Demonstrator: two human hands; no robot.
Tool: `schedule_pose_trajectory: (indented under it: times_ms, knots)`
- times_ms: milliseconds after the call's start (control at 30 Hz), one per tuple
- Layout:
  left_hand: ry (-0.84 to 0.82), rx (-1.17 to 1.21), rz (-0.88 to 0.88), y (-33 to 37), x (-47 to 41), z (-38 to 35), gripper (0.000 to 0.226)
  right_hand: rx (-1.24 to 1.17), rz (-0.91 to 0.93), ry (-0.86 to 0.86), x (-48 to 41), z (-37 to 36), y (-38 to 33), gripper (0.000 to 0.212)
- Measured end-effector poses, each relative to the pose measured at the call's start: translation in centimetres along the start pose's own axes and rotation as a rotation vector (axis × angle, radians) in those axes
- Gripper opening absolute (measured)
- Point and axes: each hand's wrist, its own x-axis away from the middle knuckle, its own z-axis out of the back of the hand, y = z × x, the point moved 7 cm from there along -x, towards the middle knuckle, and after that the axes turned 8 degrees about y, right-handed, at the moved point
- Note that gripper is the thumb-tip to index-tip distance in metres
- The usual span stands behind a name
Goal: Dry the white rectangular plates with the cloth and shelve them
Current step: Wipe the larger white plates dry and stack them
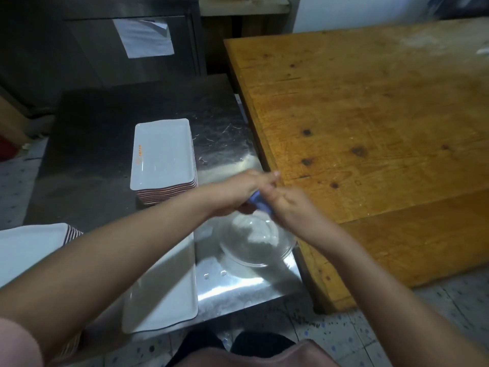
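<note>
My left hand (235,190) and my right hand (288,205) meet over the steel table (225,144), both closed on a small blue cloth (260,203) bunched between them. A stack of white rectangular plates (162,154) with an orange mark stands on the far part of the table. A single white rectangular plate (166,290) lies under my left forearm at the near edge. Another stack of white plates (31,245) sits at the left edge of the view.
A clear glass bowl (258,241) rests on the steel table right below my hands. A large worn wooden table (370,128) adjoins on the right. A steel cabinet (105,43) with a paper taped on it stands behind. Speckled floor tiles (344,335) lie below.
</note>
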Motion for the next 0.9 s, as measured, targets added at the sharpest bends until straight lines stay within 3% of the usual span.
schedule_pose_trajectory:
  times_ms: [100, 200, 333, 433, 667, 900]
  knots:
    - [-0.086, -0.032, 0.069, -1.7, 0.9, -0.4, 0.043, 0.040, -0.048, -0.087, 1.0, -1.6, 0.4, 0.054]
    - [-0.052, 0.086, -0.015, 0.3, 0.2, 0.6, 0.048, -0.057, 0.004, 0.026, -0.2, -0.1, -1.2, 0.051]
    - [-0.049, 0.111, 0.022, -0.6, 0.5, 0.3, 0.050, -0.141, -0.135, 0.037, 0.4, -1.0, -0.2, 0.051]
    - [-0.061, 0.176, -0.024, 0.5, 0.2, 0.2, 0.061, -0.159, -0.090, 0.087, -0.1, -0.3, -0.9, 0.062]
    - [-0.002, 0.073, 0.017, -1.5, 0.2, 0.2, 0.056, -0.107, -0.228, 0.046, 0.5, -1.5, 1.7, 0.062]
    - [-0.058, -0.078, -0.126, 0.0, 1.2, 0.5, 0.070, -0.118, -0.201, -0.002, 1.1, -1.4, 0.4, 0.065]
